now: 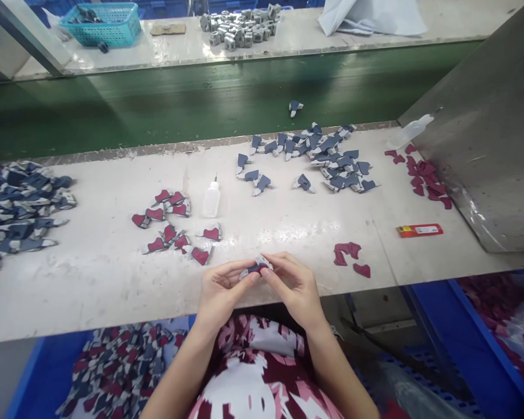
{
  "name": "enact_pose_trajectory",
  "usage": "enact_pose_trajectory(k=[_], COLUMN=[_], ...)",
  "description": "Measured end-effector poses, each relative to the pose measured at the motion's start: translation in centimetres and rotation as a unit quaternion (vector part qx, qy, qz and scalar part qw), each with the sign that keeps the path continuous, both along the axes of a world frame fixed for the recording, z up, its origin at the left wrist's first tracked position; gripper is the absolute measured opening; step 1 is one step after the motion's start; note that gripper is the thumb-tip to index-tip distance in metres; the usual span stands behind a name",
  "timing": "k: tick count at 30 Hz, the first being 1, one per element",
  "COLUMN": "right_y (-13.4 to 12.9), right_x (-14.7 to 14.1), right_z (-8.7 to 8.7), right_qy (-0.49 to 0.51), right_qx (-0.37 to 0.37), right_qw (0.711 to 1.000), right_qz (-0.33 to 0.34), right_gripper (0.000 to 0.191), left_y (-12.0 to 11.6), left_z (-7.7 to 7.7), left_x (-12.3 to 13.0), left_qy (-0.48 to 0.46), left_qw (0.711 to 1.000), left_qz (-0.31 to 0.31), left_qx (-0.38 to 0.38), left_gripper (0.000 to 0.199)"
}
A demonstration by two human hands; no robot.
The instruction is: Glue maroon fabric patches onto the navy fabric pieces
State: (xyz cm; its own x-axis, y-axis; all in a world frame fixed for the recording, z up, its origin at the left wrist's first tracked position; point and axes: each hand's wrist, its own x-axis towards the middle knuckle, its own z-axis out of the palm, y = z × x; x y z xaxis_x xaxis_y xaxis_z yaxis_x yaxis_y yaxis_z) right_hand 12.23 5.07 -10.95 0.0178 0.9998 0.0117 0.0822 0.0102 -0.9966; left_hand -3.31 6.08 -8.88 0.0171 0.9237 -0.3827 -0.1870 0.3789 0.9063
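- Head view: left hand (222,297) and right hand (294,289) curled closed, pinching a small navy-and-maroon piece (257,267) between them, apparently fabric.
- Finished-looking maroon-patched pieces (169,233) lie near a squeeze bottle (211,198); loose maroon cut-outs (348,256) still wait on the workbench (91,297).

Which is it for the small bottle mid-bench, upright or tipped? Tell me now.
Upright: the bottle stands on its base on the bench, nozzle pointing up.

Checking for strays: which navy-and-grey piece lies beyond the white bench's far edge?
The lone piece on the green belt; the other navy-and-grey pieces on the white bench lie on the near side of that edge.
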Motion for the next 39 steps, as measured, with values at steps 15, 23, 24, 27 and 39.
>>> enact_pose_trajectory(k=[15,23,24,27,39], right_y=[-0.5,-0.7,-0.7,-0.7,-0.4], right_x=[0.1,-1.1,-1.2,-1.1,-0.9], right_z=[-1.0,0.1,0.2,0.0,-0.4], right_qy=[0.048,0.044,0.042,0.033,0.045], right_qx=[0.005,0.01,0.009,0.018,-0.014], right_qw=[0.999,0.996,0.996,0.997,0.998], right_qz=[-0.024,-0.079,-0.08,-0.066,-0.047], right_gripper=[0.02,0.013,0.013,0.016,0.018], left_y=[-0.3,-0.7,-0.7,-0.7,-0.6], left_z=[0.1,1.0,1.1,1.2,0.7], left_x=[0.7,1.2,1.3,1.4,1.3], left_qy=[-0.022,0.002,0.002,0.004,0.043], left_qw=[0.999,1.0,1.0,1.0,0.999], left_qz=[0.008,0.008,0.011,0.024,0.014], left_qx=[-0.024,-0.015,-0.011,0.002,0.029], left_gripper=[0.037,0.033,0.032,0.029,0.026])
